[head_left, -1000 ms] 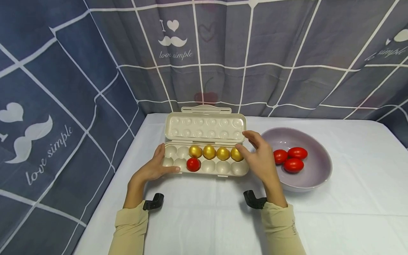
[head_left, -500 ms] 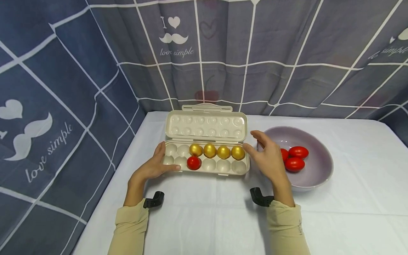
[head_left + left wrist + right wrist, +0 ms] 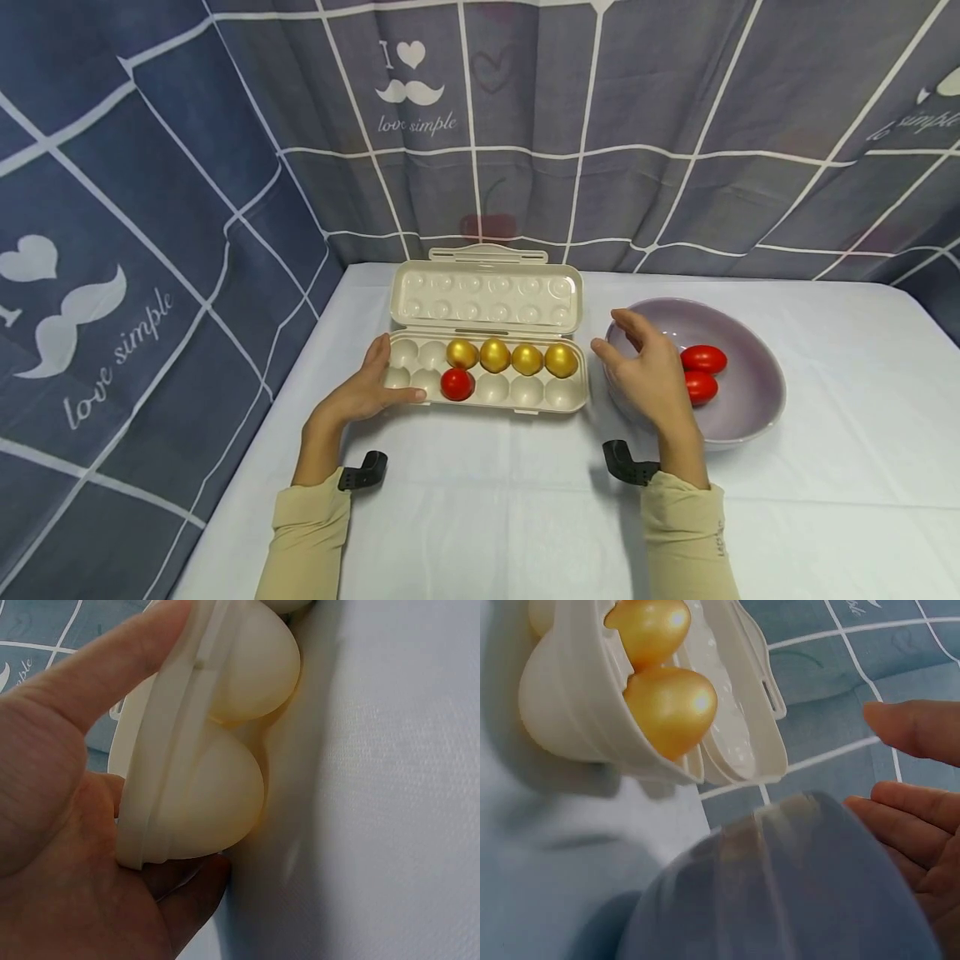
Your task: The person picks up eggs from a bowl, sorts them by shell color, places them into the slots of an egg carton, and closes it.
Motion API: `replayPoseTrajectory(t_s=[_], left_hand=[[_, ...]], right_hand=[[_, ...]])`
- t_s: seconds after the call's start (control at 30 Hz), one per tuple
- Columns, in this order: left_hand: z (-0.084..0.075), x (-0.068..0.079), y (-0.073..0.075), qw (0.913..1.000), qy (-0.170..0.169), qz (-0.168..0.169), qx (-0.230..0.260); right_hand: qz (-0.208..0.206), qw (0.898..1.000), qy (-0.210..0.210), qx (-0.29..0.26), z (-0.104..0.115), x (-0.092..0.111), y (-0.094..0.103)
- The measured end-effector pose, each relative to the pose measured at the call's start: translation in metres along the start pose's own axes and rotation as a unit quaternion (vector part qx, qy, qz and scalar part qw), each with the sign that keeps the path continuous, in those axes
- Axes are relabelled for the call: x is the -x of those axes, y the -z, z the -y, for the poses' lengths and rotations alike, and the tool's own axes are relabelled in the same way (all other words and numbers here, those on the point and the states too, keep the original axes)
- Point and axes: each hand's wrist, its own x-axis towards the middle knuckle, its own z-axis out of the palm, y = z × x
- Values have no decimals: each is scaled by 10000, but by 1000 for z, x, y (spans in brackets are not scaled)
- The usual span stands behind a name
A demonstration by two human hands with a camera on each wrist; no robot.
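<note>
My left hand (image 3: 363,389) grips the left end of a cream plastic egg carton (image 3: 491,389), thumb along the front rim. In the left wrist view its fingers curl under the rounded cups (image 3: 217,795). Several gold eggs (image 3: 527,359) sit in the back row of the carton, and one red egg (image 3: 457,384) is in the front row. My right hand (image 3: 652,375) hovers over the left side of a mauve bowl (image 3: 742,417), holding nothing, thumb and fingers apart. Two red eggs (image 3: 703,359) show in the bowl; the hand hides part of its inside.
The carton's dimpled lid (image 3: 487,296) lies folded back toward the curtain (image 3: 525,100). A white cloth (image 3: 495,517) covers the table. Each wrist wears a black camera mount (image 3: 630,463). Another dark printed curtain (image 3: 135,250) hangs at the left.
My right hand has moved right, from the carton's right end to over the bowl, now covering one red egg. The left hand keeps its grip on the carton.
</note>
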Motion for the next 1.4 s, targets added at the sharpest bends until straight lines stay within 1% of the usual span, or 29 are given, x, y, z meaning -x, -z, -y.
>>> replayPoseTrajectory(t_s=[0.17, 0.33, 0.47, 0.7, 0.83, 1.07, 1.23, 1.4], left_hand=[[0, 1, 1, 10000, -17, -16, -7], [0, 1, 0, 10000, -30, -6, 41], [0, 0, 0, 10000, -18, -5, 47], [0, 0, -1, 10000, -29, 2, 52], [0, 0, -1, 10000, -42, -1, -18], [-1, 2, -1, 10000, -53, 10, -43], [-2, 2, -1, 10000, -76, 5, -41], [-1, 2, 0, 10000, -37, 11, -47]], right_hand=[[15, 9999, 164, 47, -7, 1, 8], [91, 9996, -23, 270, -11, 5, 16], [124, 9989, -112, 428, -14, 7, 18], [20, 9974, -333, 638, -15, 9, 22], [45, 9963, -461, 728, -15, 10, 26], [-158, 9932, -853, 770, -15, 13, 34], [-64, 9913, -923, 938, -17, 14, 36], [-83, 9902, -1082, 884, -18, 14, 37]])
